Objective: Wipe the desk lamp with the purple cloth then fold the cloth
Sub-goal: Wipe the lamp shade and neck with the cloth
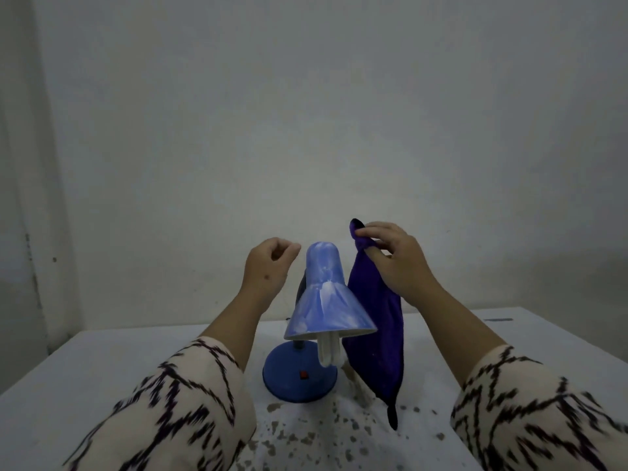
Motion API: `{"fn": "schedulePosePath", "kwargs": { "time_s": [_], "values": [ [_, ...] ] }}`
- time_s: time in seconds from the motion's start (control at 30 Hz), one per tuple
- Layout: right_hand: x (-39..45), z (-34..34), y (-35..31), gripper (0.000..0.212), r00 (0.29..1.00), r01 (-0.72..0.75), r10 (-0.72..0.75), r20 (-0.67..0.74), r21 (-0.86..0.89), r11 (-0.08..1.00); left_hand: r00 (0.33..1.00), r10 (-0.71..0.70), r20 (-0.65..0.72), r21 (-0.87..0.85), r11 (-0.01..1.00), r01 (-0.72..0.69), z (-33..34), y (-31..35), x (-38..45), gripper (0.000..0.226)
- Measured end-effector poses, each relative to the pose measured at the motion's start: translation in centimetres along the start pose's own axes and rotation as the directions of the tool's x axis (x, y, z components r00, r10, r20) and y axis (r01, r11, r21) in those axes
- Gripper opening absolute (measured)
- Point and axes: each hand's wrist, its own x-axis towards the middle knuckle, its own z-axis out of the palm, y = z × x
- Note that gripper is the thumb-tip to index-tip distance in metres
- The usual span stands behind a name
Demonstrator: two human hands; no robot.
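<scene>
A blue desk lamp [325,300] stands on the white table [102,362], with a cone shade, a white bulb under it and a round base carrying a red switch. Just right of the shade, my right hand [396,258] pinches the top corner of the purple cloth [375,334], which hangs down in the air to a point near the tabletop. My left hand [268,266] is raised left of the shade's top, fingers curled, holding nothing and a little apart from the lamp.
A plain wall rises close behind the table. Dark specks and chipped patches mark the tabletop in front of the lamp base [299,375]. My patterned sleeves fill the lower corners of the view.
</scene>
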Motion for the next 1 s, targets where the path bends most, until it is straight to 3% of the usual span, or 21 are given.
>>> {"fn": "schedulePosePath", "kwargs": {
  "time_s": [0.17,0.3,0.53,0.73,1.0],
  "values": [
    [1.7,1.6,-0.2,0.033,0.983,0.134,-0.113,0.144,-0.138,0.981,0.986,-0.008,0.167,-0.127,0.992,0.029,1.1,0.8,1.5,0.013],
    [2.1,1.9,-0.2,0.034,0.967,0.213,-0.181,0.181,-0.174,0.962,0.959,-0.008,0.285,-0.173,0.983,0.06,1.8,0.9,1.7,0.021],
    [1.1,1.8,0.4,0.036,0.889,0.419,-0.339,0.308,-0.246,0.874,0.929,-0.035,0.367,-0.237,0.963,0.13,2.0,0.0,1.9,0.023],
    [1.9,2.2,1.1,0.042,0.924,0.329,-0.251,0.288,-0.267,0.906,0.918,-0.05,0.393,-0.25,0.955,0.159,2.3,-0.4,1.9,0.023],
    [-0.3,2.7,0.6,0.032,0.858,0.512,-0.468,0.211,-0.29,0.809,0.88,-0.098,0.464,-0.229,0.947,0.227,2.4,-1.1,1.6,0.041]
  ]
}}
